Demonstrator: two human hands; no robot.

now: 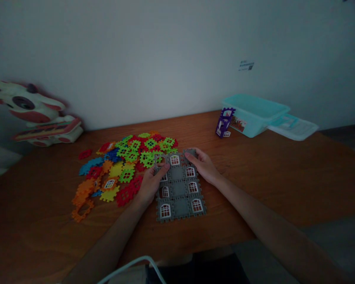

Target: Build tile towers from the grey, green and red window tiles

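Where a pale cable (144, 257) arcs at seven o'clock, taking the middle of the grey panel (179, 189) as the clock's centre, the near side of the wooden desk (272, 169) begins; the panel lies over its front part, three tiles wide and four deep, with plain tiles down the middle below a white-windowed tile (174, 160) at twelve. At nine o'clock the left hand (152, 184) grips the panel's edge, thumb on top and fingers mostly hidden. At two the right hand (205, 165) pinches the corner tile (189, 151), which sits at one o'clock, between thumb and fingers. The step in hand seems to be seating that corner tile; whether its teeth are fully locked cannot be told. The next move probably calls for a steady left hold and a firm right-thumb press along the toothed seam, without springing neighbouring joints. Farther out, a heap of colourful loose tiles (117, 170) spreads from nine to eleven. Beyond stand a cow-shaped toy (43, 114) at ten, a small purple structure (224, 123) at one, and a turquoise tub (251, 126) at two, a pale lid (297, 128) beside it.
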